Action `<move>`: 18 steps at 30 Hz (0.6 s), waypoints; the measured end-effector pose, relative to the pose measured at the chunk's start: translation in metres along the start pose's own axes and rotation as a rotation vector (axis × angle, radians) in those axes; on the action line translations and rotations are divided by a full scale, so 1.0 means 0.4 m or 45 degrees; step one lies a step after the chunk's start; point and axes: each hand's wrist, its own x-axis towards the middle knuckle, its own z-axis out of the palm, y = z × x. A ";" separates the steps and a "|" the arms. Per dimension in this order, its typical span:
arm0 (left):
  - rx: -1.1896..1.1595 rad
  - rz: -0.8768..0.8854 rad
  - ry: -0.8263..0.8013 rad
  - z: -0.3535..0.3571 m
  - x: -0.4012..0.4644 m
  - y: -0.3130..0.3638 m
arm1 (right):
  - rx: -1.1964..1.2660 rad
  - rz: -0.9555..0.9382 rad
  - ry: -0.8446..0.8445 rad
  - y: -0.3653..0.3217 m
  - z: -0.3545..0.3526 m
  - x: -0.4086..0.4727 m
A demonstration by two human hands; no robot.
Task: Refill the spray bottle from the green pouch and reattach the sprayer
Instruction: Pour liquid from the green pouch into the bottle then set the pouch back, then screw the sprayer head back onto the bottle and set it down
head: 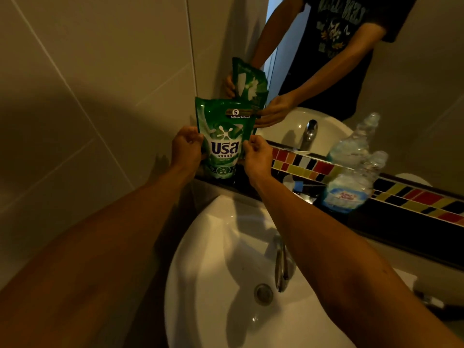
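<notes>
Against the tiled wall at the left, a bare forearm reaches up over the white sink [213, 247], and the left hand [187, 146] pinches the left edge of the green pouch [223, 136]. That pouch stands upright on the dark ledge [391, 229] at the corner by the mirror [426, 96], its printed front facing us. On its right edge the right hand [257, 153] has its fingers curled, gripping the pouch as well. Below the right forearm, the chrome faucet [281, 267] leans over the basin toward the drain [263, 294]. Further right, a clear plastic bottle [351, 187] with a blue label stands on the ledge in front of a strip of coloured tiles [414, 199], well apart from the pouch.
</notes>
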 end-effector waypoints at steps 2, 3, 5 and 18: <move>0.012 -0.011 0.052 -0.009 0.023 -0.018 | 0.002 -0.004 -0.014 0.007 0.021 0.012; 0.019 -0.014 0.070 -0.011 0.028 -0.023 | 0.004 -0.004 -0.020 0.010 0.029 0.016; 0.036 -0.010 0.108 -0.008 0.036 -0.029 | -0.005 -0.006 -0.022 0.013 0.041 0.021; 0.194 -0.104 0.368 0.021 -0.007 -0.061 | -0.011 0.080 -0.037 0.019 -0.030 -0.039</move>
